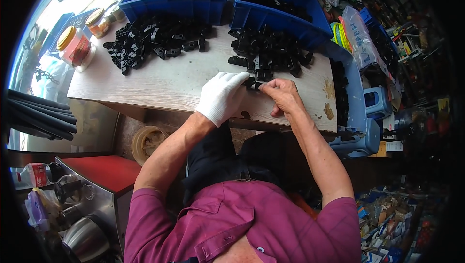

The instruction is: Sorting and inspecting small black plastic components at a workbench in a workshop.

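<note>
The left hand point(222, 97), in a white glove, has its grip closed on a small black part point(251, 83), thumb and fingers pinching it. The right hand point(285, 97) is bare; its thumb and forefinger pinch the right end of the same part — its other fingers curl under. The part sits between the two hands, above the worktop point(179, 79) and just on the near side of the right-hand pile of black parts point(269, 49). A second, left-hand pile point(145, 40) lies well apart from it. Behind the piles stand a left blue bin point(177, 8) and a right blue bin point(276, 24) — both holding more black pieces. A gold-lidded jar point(76, 48) stands at the worktop's left end.
</note>
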`<state>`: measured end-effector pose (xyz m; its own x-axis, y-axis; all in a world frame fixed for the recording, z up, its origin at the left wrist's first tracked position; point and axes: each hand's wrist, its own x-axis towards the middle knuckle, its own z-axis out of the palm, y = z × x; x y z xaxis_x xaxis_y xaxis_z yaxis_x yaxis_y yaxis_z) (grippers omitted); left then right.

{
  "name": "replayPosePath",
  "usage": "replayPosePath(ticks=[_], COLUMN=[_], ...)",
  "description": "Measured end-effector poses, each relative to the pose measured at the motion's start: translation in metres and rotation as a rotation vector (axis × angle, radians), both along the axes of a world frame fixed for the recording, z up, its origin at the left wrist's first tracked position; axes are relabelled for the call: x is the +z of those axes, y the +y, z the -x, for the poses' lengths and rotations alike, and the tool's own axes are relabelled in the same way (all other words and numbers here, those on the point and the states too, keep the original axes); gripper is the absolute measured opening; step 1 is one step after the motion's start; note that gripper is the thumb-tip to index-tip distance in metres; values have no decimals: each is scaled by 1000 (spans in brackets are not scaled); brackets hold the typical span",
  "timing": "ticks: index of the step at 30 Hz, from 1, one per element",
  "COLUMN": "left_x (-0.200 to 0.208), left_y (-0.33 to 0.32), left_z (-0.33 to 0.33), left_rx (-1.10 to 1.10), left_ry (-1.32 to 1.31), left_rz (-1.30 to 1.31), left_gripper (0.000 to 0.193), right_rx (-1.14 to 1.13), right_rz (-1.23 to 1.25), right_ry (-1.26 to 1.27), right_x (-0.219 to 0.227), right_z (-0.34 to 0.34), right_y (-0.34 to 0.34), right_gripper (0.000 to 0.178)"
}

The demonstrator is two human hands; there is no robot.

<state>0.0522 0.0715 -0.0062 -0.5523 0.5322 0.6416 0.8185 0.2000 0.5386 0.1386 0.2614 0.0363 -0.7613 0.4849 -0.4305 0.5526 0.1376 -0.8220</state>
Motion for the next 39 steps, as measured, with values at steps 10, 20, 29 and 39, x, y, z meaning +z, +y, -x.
replayPosePath(ticks=[10, 20, 29, 39], left_x=[3, 0, -2, 0], left_y=[9, 18, 24, 11], left_z=[12, 33, 30, 11], left_rx=[-18, -193, -298, -186], left_ry=[118, 167, 254, 287], left_rz=[211, 233, 286, 324], left_gripper=[30, 27, 32, 42], right_rx=[48, 109, 104, 150], right_rz=[13, -14, -12, -46], right_ry=[156, 121, 152, 144], right_x=[-1, -12, -13, -9], right_z=[-5, -1, -2, -3], right_y=[-8, -1, 0, -4], right_gripper=[34, 34, 31, 33])
